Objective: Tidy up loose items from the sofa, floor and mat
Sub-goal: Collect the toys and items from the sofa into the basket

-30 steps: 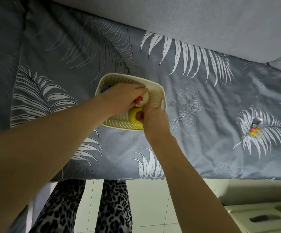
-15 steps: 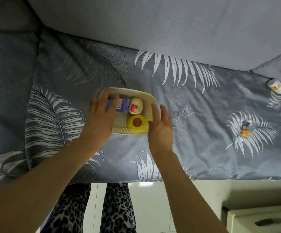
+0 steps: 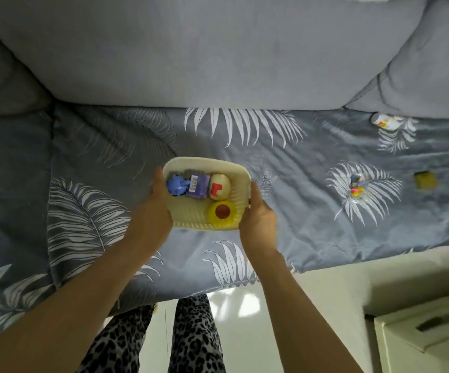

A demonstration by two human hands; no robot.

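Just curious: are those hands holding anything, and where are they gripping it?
Yes, the cream basket: the left hand grips its left side, the right hand its right side.

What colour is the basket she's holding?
Cream, a pale off-white plastic basket, gripped by the left hand and right hand; seen in the head view.

Both arms reach forward, left hand [image 3: 152, 211] and right hand [image 3: 258, 219] facing each other, fingers fairly straight

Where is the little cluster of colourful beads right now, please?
In the head view, the colourful beads lie on the sofa cover, right of the basket, with the yellow block further right.
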